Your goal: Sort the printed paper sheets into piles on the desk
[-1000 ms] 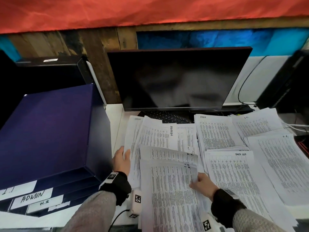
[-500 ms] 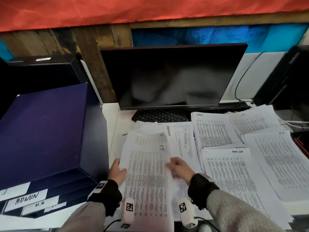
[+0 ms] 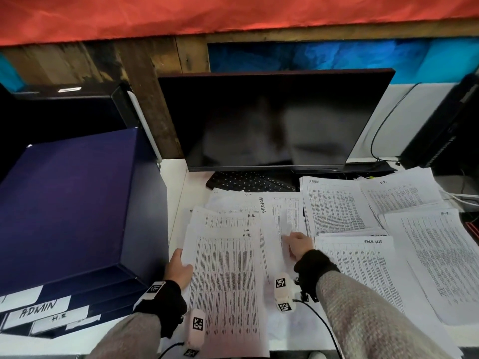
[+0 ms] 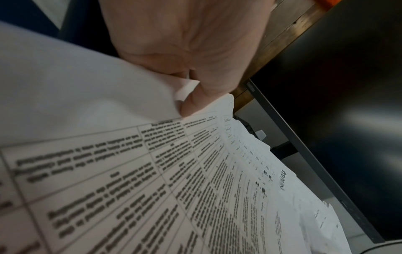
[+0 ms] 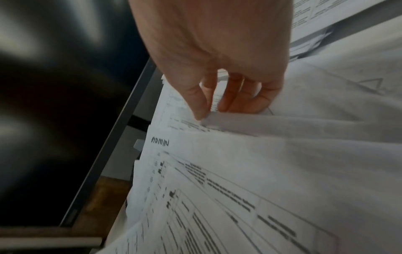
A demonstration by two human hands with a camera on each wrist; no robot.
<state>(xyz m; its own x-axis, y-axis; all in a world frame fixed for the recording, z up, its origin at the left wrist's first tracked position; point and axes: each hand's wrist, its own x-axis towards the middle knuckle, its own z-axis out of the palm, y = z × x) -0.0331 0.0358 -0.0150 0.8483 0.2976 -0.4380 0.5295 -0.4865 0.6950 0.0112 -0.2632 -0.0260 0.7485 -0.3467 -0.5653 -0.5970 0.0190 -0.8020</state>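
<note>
A loose heap of printed sheets lies before the monitor. My left hand [image 3: 180, 263] grips the left edge of the front sheets marked H.R. [image 3: 225, 278]; in the left wrist view its thumb [image 4: 195, 99] pinches the paper edge [image 4: 187, 87]. To the right, my right hand [image 3: 293, 240] pinches a raised edge of a sheet [image 5: 239, 120] lying beside the sheet marked ADMIN [image 3: 274, 211], [image 5: 161, 141]. Sorted piles lie to the right: ADMIN [image 3: 334, 206], I.T. [image 3: 399, 193], H.R. [image 3: 440, 257] and TASK LIST [image 3: 363, 275].
A dark monitor [image 3: 272, 117] stands behind the papers, with a black keyboard [image 3: 248, 181] partly under it. A big blue box [image 3: 72, 203] sits on labelled trays [image 3: 39, 309] at the left. Cables [image 3: 461, 196] run at the far right.
The front sheets slid left and were gathered in my left hand. My right hand left them and moved right and away, onto a sheet edge beside the ADMIN sheet.
</note>
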